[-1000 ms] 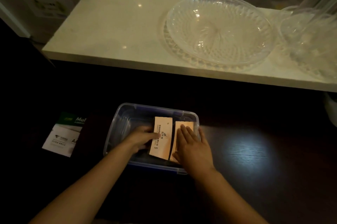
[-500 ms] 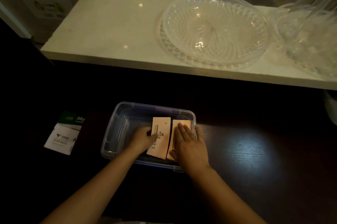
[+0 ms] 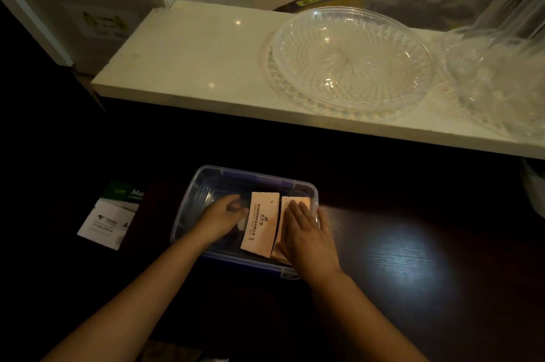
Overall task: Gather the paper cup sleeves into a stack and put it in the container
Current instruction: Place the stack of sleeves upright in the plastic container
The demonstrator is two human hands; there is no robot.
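While two groups of flat, peach-coloured printed paper cup sleeves [image 3: 261,223] lie side by side at the right end of the clear rectangular plastic container [image 3: 203,184], the right hand [image 3: 306,232] presses flat, fingers spread, on the right group; the left hand [image 3: 222,215], loosely curled beside the printed group, shows no definite hold. Risk: the groups could stay separate or ride up the container wall (its left half looks bare). Beyond, a cut-glass bowl [image 3: 351,62] sits empty on the pale shelf [image 3: 191,58].
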